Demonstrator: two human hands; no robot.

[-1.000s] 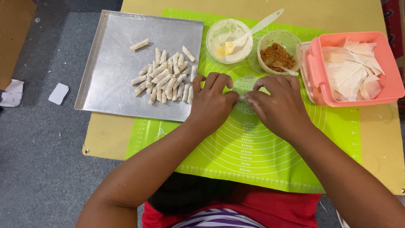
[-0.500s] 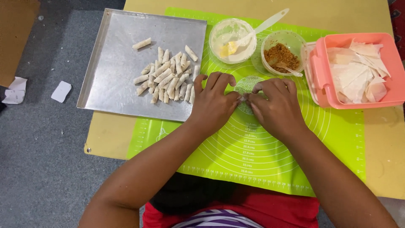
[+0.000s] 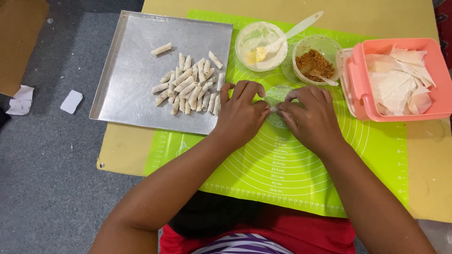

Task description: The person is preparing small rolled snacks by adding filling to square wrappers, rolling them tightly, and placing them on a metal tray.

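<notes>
Where the two hands meet over the green silicone mat [image 3: 301, 174], a small thin wrapper [image 3: 277, 95] lies flat on the mat's upper middle, partly hidden under the fingertips. The left hand [image 3: 240, 115] is curled over its left edge and the right hand [image 3: 310, 117] over its right edge, the thumbs and forefingers of both pinched together on the near edge of the wrapper, so that the fingers close on the dough rather than lie spread. Only the far part of the wrapper shows, beyond the knuckles; whether it holds any filling cannot be told.

The mat lies on a yellow table [image 3: 423, 178]. At the table's far left corner, overhanging the mat's left edge, sits a metal tray [image 3: 132, 56] with a heap of small rolled pastries [image 3: 188, 89], just beside the left hand. Along the far edge of the mat stand a white bowl [image 3: 249, 37] of paste with a pale spatula [image 3: 301, 26] and, next to it, a clear bowl of brown crumbly filling [image 3: 314, 61] with a small spoon. Toward the table's far right corner, a pink container [image 3: 358, 80] holds a stack of loose wrappers [image 3: 398, 82], near the right hand but apart from it.
</notes>
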